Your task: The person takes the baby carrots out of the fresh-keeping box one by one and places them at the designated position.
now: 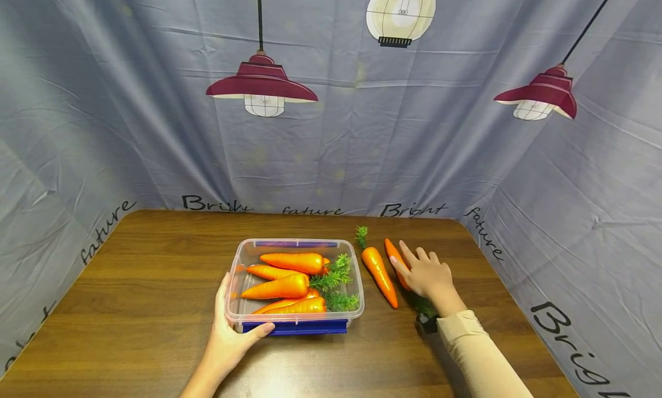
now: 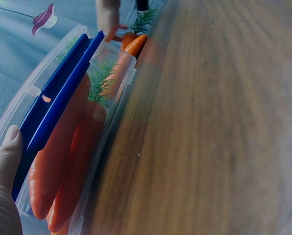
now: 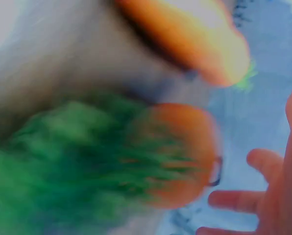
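A clear plastic food container [image 1: 355,313] with blue latches holds several orange carrots [image 1: 281,287] with green leafy tops. My left hand [image 1: 227,335] grips its front left corner, the thumb lying over the front blue latch [image 2: 62,98]. To the right of the container, two carrots lie on the table. One carrot [image 1: 380,276] points its tip toward me, with its leafy top at the far end. Over the other carrot [image 1: 396,255] reaches my right hand [image 1: 426,274], fingers spread; its green top [image 3: 77,161] is blurred in the right wrist view.
The brown wooden table [image 1: 145,306] extends left and in front of the container. A grey-blue curtain [image 1: 331,145] printed with lamps and lettering surrounds the table at the back and sides.
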A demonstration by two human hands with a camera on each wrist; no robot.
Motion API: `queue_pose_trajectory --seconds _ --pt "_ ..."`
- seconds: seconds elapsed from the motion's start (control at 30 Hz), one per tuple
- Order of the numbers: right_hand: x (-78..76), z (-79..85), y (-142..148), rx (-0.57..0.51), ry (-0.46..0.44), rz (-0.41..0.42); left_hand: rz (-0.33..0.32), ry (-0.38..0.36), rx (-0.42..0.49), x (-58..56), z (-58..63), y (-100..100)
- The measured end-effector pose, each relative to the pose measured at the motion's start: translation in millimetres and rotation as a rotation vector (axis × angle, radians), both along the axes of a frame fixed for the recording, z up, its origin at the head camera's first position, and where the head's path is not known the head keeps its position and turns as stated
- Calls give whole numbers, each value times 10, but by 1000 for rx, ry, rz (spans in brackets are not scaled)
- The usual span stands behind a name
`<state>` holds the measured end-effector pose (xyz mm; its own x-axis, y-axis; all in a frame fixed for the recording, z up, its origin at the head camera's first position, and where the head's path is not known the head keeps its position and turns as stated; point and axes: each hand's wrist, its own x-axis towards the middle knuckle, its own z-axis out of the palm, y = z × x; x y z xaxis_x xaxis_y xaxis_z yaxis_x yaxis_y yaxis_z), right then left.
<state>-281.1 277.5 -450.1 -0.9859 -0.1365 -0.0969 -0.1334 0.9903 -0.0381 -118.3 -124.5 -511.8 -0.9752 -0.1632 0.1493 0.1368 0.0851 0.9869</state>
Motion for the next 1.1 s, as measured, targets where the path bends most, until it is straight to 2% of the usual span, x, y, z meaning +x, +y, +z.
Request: queue_pose_trajectory --seconds 0.13,0.23,0.4,0.53,0.7,0.83,0.93,1.1 --pt "-16 151 -171 -57 149 97 5 9 17 2 6 1" --pt "7 307 -410 -125 221 233 9 15 21 6 11 4" --pt "95 570 -892 -206 235 510 14 27 10 10 1 10" --pt "110 670 -1201 -176 200 651 11 27 13 6 4 16" --pt "86 641 -1408 -104 168 732 2 2 19 -1 14 16" --pt "69 571 -1505 -39 132 768 0 -1 22 -4 14 14" --pt "70 518 -1553 0 66 756 8 4 16 -5 7 16" --pt "63 443 -1618 -4 -8 737 11 8 12 -3 -10 17"
